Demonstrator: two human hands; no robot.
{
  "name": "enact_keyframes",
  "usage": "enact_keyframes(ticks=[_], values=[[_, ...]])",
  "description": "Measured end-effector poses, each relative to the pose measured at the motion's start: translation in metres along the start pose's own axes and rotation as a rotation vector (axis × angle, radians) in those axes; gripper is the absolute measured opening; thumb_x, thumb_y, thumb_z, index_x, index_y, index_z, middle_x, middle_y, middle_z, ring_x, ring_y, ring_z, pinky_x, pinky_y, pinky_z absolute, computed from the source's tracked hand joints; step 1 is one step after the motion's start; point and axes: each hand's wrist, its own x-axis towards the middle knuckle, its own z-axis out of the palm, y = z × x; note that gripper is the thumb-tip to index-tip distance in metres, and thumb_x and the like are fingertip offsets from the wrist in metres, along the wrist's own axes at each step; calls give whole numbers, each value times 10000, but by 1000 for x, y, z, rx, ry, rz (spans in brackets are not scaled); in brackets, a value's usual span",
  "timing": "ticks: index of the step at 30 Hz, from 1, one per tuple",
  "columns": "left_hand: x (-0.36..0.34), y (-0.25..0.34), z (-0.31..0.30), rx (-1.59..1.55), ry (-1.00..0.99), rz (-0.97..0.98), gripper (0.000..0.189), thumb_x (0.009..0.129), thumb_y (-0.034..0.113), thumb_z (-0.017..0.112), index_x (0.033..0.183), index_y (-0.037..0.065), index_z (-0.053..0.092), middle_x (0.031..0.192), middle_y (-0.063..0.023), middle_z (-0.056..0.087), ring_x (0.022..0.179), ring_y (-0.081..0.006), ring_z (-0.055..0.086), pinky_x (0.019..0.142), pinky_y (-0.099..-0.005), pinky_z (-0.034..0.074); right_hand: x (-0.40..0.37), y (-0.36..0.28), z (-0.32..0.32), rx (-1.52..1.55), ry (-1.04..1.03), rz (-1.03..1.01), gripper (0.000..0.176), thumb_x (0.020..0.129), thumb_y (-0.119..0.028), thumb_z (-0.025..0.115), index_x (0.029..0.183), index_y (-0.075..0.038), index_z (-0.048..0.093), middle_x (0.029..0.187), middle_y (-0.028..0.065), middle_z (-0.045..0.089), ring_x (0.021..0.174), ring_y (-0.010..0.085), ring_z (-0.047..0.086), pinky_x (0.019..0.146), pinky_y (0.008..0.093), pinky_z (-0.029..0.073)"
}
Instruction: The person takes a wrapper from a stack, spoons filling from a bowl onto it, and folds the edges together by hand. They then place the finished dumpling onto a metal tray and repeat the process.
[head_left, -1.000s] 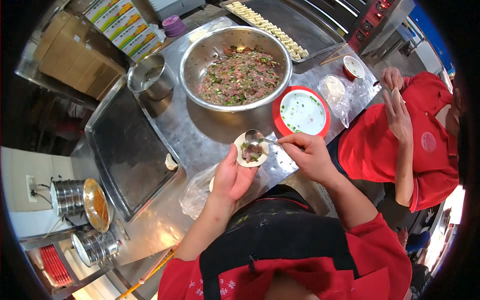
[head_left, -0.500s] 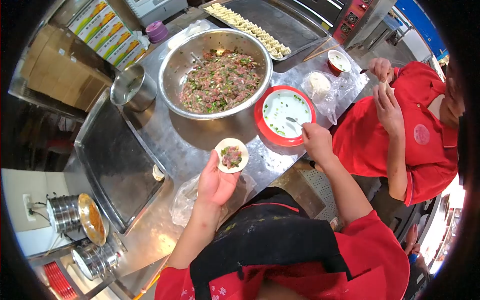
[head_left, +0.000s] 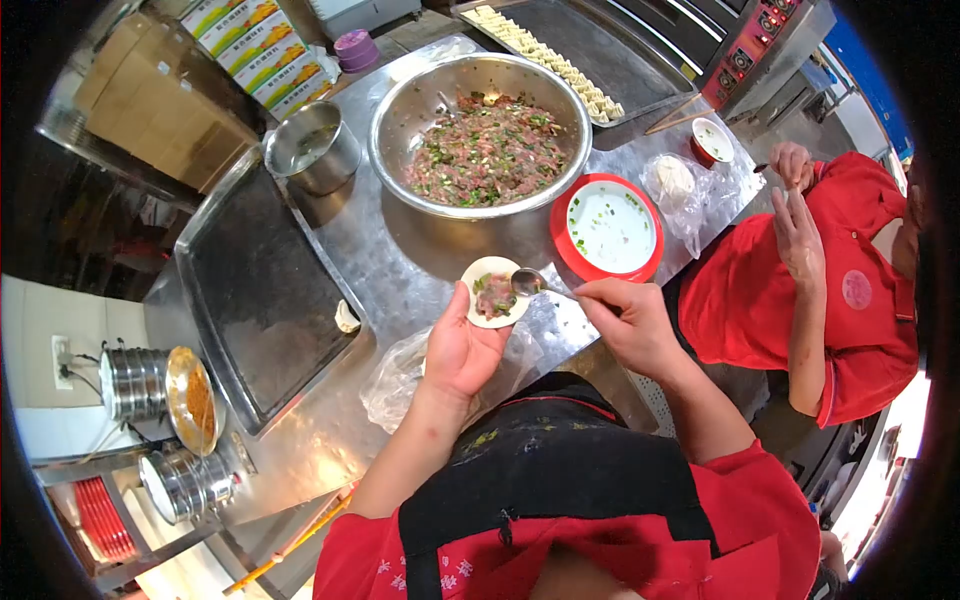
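My left hand (head_left: 463,357) holds a round dumpling wrapper (head_left: 489,264) on its fingers, the thumb at its left edge. A mound of meat filling (head_left: 494,297) with green bits lies in the wrapper's middle. My right hand (head_left: 640,328) grips the handle of a metal spoon (head_left: 527,282), whose bowl is at the wrapper's right side, by the filling. Just beyond my right hand stands a red-rimmed dish (head_left: 563,243) of pale liquid with green pieces floating in it. Farther back, a wide steel mixing bowl (head_left: 397,145) contains much more meat filling, with a utensil handle sticking out.
Left of the mixing bowl are a steel pot (head_left: 335,165) and a dark tray (head_left: 250,300). Folded dumplings (head_left: 550,65) line a far tray. Dough in a plastic bag (head_left: 680,185) and a small bowl (head_left: 711,143) sit right, near a co-worker in red (head_left: 780,285).
My right hand has brought the spoon from the red-rimmed dish leftward to the wrapper in my left hand. The view has shifted, so the table items appear farther right.
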Motion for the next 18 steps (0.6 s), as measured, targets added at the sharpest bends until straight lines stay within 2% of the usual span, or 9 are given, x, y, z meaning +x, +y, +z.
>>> enact_keyframes(ticks=[3,7,9,12,13,15,18], values=[[-8,3,-1,12,43,33,431,1009,295,315,1294,-13,415,1316,-152,488,1222,-285,470,1056,-440,372,4,-2,8,-121,48,-24,140,817,-55,593,916,15,663,760,167,659,657,212,655,596,306,489],[-22,7,4,72,84,49,434,1007,283,314,1307,-21,396,1323,-176,474,1221,-310,470,1057,-438,370,8,-11,17,-2,65,-41,135,822,-55,592,915,17,658,723,152,647,607,174,622,571,299,476],[-29,10,7,161,-34,-1,446,1002,277,326,1323,-29,376,1327,-204,463,1220,-339,468,1053,-439,370,11,-10,25,28,23,-67,137,823,-54,592,919,19,657,715,150,644,599,163,612,565,293,471],[-38,17,1,229,-71,-9,454,993,270,349,1335,-27,364,1330,-221,454,1220,-363,465,1049,-445,371,17,-7,27,2,6,-76,140,825,-51,590,926,22,654,706,143,643,595,150,602,560,283,466],[-40,19,-1,227,-68,1,454,993,270,349,1335,-27,364,1330,-221,454,1220,-363,465,1049,-445,371,19,-8,27,-55,33,-60,142,826,-49,588,930,24,652,706,139,645,601,147,602,562,281,466],[-44,21,-4,204,12,13,414,994,259,372,1303,-15,410,1284,-172,508,1181,-296,511,1022,-441,404,20,-17,27,-46,17,-37,142,825,-47,586,927,25,653,715,136,650,618,147,608,573,276,468],[-49,22,-5,203,30,52,399,989,243,388,1286,-20,425,1280,-169,512,1171,-294,522,1014,-443,412,19,-19,37,98,-90,-102,144,820,-59,593,920,20,660,734,137,659,642,152,623,589,285,477]])
